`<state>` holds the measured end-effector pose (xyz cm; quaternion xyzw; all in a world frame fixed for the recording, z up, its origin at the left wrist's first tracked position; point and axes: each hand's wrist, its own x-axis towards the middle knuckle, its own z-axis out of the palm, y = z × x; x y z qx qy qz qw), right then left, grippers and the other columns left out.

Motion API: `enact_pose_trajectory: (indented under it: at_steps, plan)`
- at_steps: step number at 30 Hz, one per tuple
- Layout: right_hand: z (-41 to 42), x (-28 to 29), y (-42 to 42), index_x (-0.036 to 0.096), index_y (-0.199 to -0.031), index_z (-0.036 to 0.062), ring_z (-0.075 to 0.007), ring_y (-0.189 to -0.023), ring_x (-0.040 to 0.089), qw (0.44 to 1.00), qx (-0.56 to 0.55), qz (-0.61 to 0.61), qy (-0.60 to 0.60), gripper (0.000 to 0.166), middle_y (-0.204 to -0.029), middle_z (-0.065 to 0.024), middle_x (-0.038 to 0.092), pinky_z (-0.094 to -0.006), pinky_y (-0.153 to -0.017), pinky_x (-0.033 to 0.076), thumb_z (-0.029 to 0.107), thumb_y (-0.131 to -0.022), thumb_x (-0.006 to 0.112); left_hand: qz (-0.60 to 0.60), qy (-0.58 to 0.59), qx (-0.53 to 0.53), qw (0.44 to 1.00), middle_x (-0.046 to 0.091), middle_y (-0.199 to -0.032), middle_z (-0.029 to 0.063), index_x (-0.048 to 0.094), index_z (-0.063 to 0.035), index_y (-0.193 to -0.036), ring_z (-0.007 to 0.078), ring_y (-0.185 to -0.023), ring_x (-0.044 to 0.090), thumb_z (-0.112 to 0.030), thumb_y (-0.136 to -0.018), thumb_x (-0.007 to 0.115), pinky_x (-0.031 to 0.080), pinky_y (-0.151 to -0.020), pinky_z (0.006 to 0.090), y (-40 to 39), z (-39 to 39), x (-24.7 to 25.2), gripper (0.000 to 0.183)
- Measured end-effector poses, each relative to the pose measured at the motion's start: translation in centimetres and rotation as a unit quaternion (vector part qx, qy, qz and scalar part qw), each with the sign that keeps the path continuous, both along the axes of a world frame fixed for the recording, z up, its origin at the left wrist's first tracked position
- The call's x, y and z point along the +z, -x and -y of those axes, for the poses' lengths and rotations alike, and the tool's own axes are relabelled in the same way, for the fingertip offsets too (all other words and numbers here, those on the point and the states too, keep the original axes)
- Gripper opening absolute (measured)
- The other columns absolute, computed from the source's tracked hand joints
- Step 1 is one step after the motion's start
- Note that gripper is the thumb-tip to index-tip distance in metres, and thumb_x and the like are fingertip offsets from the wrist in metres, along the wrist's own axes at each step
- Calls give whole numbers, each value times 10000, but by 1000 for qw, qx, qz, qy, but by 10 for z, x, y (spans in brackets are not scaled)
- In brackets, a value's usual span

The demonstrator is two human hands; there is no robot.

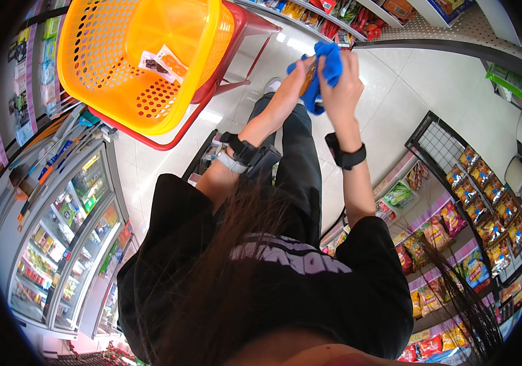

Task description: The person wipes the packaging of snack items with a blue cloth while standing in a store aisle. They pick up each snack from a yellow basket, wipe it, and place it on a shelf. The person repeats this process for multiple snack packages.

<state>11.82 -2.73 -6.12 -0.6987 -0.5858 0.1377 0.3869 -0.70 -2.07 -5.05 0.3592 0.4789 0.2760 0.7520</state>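
Observation:
In front of me, above the floor, my left hand (288,91) grips a small orange-brown packet (308,77), partly covered by fingers and cloth. My right hand (345,87) is closed around a blue cloth (329,66) and presses it against the packet. To the left, a yellow plastic basket (105,98) with round holes is tilted toward me on a red stand (206,89). Two small snack packets lie inside it, one with dark contents (155,65) and one orange (172,63); they overlap.
Glass-door fridges (69,238) line the left side, with long-handled tools (43,169) beside them. Shelves of chip bags (430,249) and a black wire rack (439,137) of hanging packets stand at right. A curved shelf unit (425,43) is ahead over the tiled floor (389,100).

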Motion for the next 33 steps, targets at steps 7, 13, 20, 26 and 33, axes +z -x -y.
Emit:
enact_pose_trajectory:
  at_steps: [7,13,20,26,33]
  plan:
    - [-4,-5,-21,619,-997,-16,-115,-783,586,984,91,-153,0,180,-895,-67,620,-254,-699,482,71,-848,671,-11,34,-63,997,476,-1346,78,374,-64,-1427,134,-1211,461,-346,-1017,396,359,-1009,256,17,-4,13,498]
    - [-3,-12,-41,624,-940,-45,-179,-791,635,951,105,-273,104,204,-913,-93,635,-290,-707,497,87,-808,707,12,33,-122,992,596,-1136,79,411,-64,-1385,126,-990,586,-416,-1009,373,471,-826,247,23,-12,4,516]
    - [5,-23,-29,608,-900,-41,-223,-727,619,975,14,-205,80,209,-855,-128,616,-299,-671,492,101,-791,716,166,187,137,958,614,-1019,100,469,-84,-1295,151,-867,587,-448,-993,391,496,-745,278,20,-13,-24,479]
    - [21,-11,27,644,-981,9,-324,-749,624,996,45,-76,4,321,-992,-112,570,-369,-621,508,104,-688,736,155,198,191,949,588,-981,-23,495,-174,-1256,81,-876,551,-514,-982,368,455,-817,255,-7,-15,-16,454]
    - [30,2,23,610,-920,-59,-282,-798,632,971,145,-168,87,236,-978,-127,585,-317,-716,499,72,-752,713,167,240,202,935,602,-1082,97,484,-123,-1237,194,-966,600,-354,-986,451,520,-832,350,6,-34,-39,343]
